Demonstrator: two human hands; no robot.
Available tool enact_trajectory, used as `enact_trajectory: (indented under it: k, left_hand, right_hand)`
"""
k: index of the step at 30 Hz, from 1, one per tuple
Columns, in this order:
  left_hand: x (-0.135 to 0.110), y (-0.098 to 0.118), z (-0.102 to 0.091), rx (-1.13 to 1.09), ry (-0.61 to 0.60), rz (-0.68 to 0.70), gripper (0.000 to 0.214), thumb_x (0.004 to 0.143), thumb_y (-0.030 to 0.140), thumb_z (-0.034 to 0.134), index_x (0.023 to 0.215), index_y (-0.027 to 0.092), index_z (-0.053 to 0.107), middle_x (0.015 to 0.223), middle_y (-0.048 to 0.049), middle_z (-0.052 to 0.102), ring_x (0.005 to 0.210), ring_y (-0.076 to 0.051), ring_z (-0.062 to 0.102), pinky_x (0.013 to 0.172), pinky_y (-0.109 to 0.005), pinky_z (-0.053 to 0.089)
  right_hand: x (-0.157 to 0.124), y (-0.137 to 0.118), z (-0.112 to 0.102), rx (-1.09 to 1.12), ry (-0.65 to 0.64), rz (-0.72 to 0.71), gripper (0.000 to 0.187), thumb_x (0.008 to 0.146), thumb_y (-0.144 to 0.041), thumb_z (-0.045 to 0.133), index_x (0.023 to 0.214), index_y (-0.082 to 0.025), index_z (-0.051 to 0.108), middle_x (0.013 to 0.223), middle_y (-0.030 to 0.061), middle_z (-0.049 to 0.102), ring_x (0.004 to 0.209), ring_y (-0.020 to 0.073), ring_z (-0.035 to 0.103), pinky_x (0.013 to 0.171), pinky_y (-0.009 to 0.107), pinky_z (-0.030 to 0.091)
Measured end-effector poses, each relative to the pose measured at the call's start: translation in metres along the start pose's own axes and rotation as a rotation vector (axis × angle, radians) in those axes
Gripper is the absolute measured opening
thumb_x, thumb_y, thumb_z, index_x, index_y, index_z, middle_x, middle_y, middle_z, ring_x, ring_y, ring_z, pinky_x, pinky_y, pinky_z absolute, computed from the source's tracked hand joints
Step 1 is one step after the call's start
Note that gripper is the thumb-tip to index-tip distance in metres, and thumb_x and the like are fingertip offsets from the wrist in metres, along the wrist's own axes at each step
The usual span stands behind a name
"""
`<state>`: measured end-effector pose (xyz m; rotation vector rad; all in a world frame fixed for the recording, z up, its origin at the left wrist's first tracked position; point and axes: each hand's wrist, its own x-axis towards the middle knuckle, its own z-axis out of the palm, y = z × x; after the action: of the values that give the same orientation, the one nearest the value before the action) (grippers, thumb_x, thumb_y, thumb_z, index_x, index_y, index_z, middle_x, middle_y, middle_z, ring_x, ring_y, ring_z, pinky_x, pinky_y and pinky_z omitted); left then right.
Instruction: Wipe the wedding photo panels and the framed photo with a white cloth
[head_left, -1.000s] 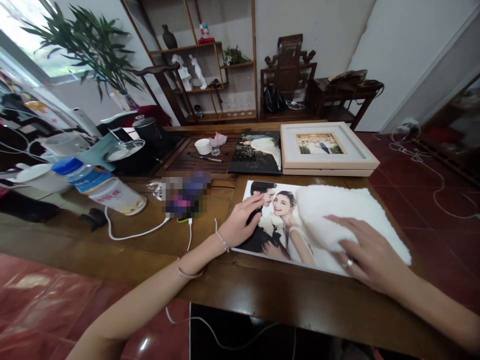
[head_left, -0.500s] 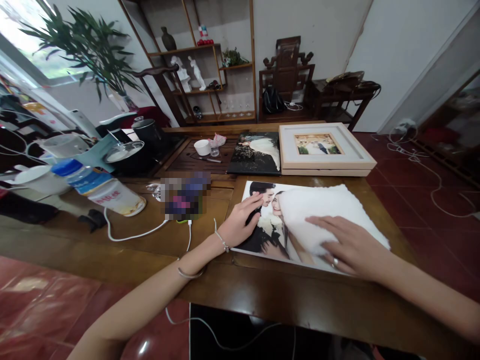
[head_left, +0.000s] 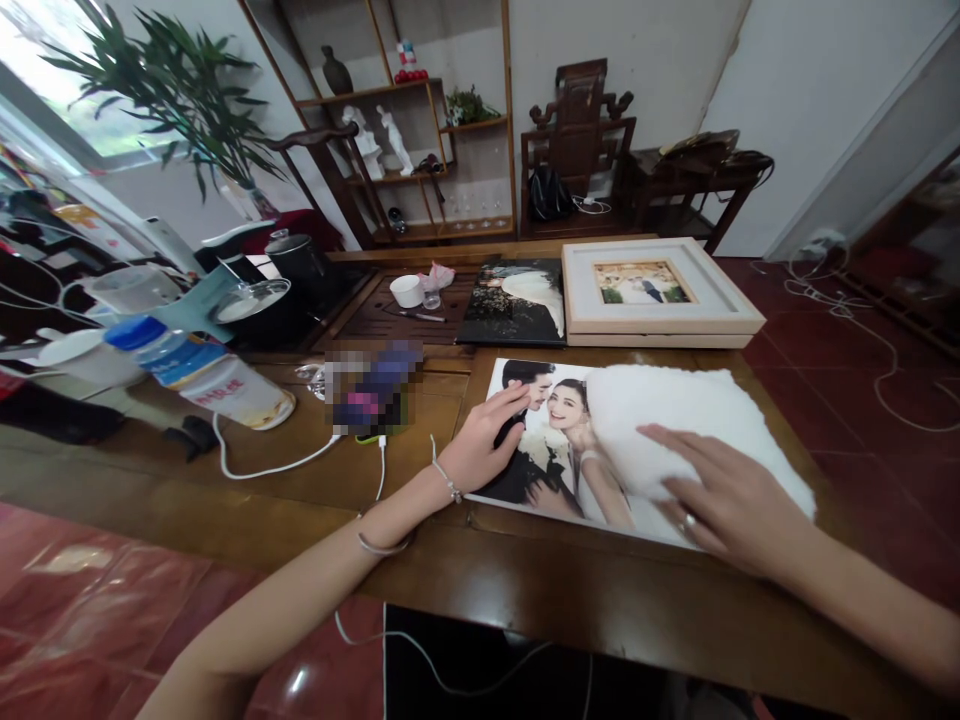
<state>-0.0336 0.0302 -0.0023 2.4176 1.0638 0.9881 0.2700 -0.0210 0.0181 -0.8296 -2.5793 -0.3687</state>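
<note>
A large wedding photo print (head_left: pixel 592 480) of a couple lies flat on the wooden table. My left hand (head_left: pixel 491 440) rests on its left part, fingers stretched out, holding nothing. Over the right part of the photo spreads a fluffy white cloth (head_left: pixel 690 400). On top of this cloth lies my right hand (head_left: pixel 727 500), its fingers extended and pressed flat, with a ring on one finger. The cloth and hand hide the photo's right side.
Behind the photo are a dark photo panel (head_left: pixel 514 305) and a light wood picture frame (head_left: pixel 720 280). To the left stand a plastic bottle (head_left: pixel 217 375) with a blue cap, a blurred-out object with a white charging cable (head_left: pixel 281 468), a white cup (head_left: pixel 406 291) and a black pot (head_left: pixel 300 262).
My right hand has slid the white cloth to the right across the photo, uncovering more of the bride's face and shoulder. My left hand stays in place.
</note>
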Motion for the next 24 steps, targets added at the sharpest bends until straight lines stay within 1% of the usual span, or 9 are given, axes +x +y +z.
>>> enact_trajectory:
  k: [4,6,7,10,14,18,20,22,24]
  left_hand:
    - [0.0,0.0,0.001,0.005,-0.003,-0.009,0.038,0.088,0.015,0.047,0.126,0.016,0.053,0.134,-0.0137,0.052,0.13,-0.024,0.043,0.107,-0.049,0.038]
    - [-0.001,-0.001,0.001,0.01,-0.004,-0.009,0.038,0.088,0.016,0.047,0.126,0.016,0.052,0.134,-0.0134,0.052,0.13,-0.024,0.043,0.108,-0.049,0.037]
    - [-0.001,-0.001,0.001,0.012,-0.004,-0.007,0.039,0.088,0.016,0.047,0.126,0.017,0.052,0.135,-0.013,0.052,0.13,-0.024,0.043,0.108,-0.049,0.038]
    - [-0.001,-0.002,0.001,0.015,-0.004,0.002,0.039,0.088,0.016,0.047,0.127,0.018,0.051,0.135,-0.012,0.051,0.131,-0.024,0.042,0.107,-0.049,0.037]
    - [-0.001,-0.001,0.0,0.006,-0.014,0.0,0.038,0.089,0.016,0.046,0.126,0.016,0.052,0.134,-0.0138,0.052,0.131,-0.024,0.042,0.108,-0.049,0.037]
    - [-0.001,-0.001,0.0,0.009,-0.012,-0.003,0.038,0.089,0.016,0.046,0.126,0.016,0.052,0.134,-0.0136,0.052,0.131,-0.024,0.042,0.108,-0.048,0.037]
    - [-0.001,-0.001,0.0,0.006,-0.008,-0.002,0.038,0.089,0.015,0.046,0.126,0.018,0.052,0.135,-0.0125,0.052,0.131,-0.023,0.042,0.108,-0.049,0.037]
    - [-0.001,-0.001,0.001,0.004,-0.004,0.002,0.038,0.089,0.015,0.046,0.126,0.018,0.052,0.135,-0.0122,0.052,0.13,-0.023,0.043,0.107,-0.049,0.038]
    - [-0.001,-0.002,0.001,0.004,0.001,0.004,0.038,0.088,0.015,0.047,0.126,0.018,0.052,0.134,-0.0125,0.052,0.13,-0.023,0.043,0.107,-0.049,0.038]
  right_hand:
    - [-0.023,-0.05,-0.009,0.084,0.015,0.027,0.019,0.079,-0.01,0.049,0.061,-0.016,0.052,0.137,0.0219,0.045,0.123,0.0353,0.045,0.087,0.049,0.049]
    - [-0.024,-0.061,-0.013,0.103,0.014,0.017,0.02,0.078,-0.01,0.049,0.06,-0.017,0.051,0.137,0.0197,0.046,0.124,0.034,0.044,0.087,0.049,0.049]
    - [-0.023,-0.06,-0.013,0.11,0.006,0.001,0.019,0.078,-0.011,0.049,0.06,-0.018,0.052,0.135,0.0189,0.048,0.123,0.0335,0.045,0.086,0.048,0.05]
    - [-0.013,-0.039,-0.012,0.118,-0.038,-0.041,0.018,0.079,-0.013,0.048,0.064,-0.018,0.056,0.131,0.0191,0.052,0.117,0.0325,0.051,0.082,0.047,0.05]
    - [0.004,0.014,-0.004,0.1,-0.083,-0.032,0.016,0.083,-0.018,0.049,0.074,-0.017,0.061,0.128,0.019,0.053,0.11,0.0322,0.054,0.081,0.048,0.05]
    - [0.022,0.058,0.001,0.082,-0.146,0.066,0.018,0.088,-0.019,0.044,0.082,-0.016,0.061,0.122,0.0201,0.054,0.107,0.0312,0.055,0.082,0.044,0.05]
    - [0.028,0.07,0.001,0.055,-0.158,0.119,0.02,0.09,-0.019,0.041,0.086,-0.016,0.06,0.11,0.019,0.057,0.1,0.029,0.058,0.079,0.041,0.05]
    - [0.031,0.076,0.0,0.044,-0.153,0.14,0.02,0.091,-0.018,0.039,0.089,-0.017,0.059,0.098,0.0159,0.06,0.092,0.0268,0.06,0.075,0.039,0.051]
    - [0.028,0.074,0.0,0.038,-0.143,0.148,0.019,0.091,-0.018,0.039,0.09,-0.017,0.058,0.098,0.0163,0.06,0.092,0.0273,0.06,0.074,0.039,0.051]
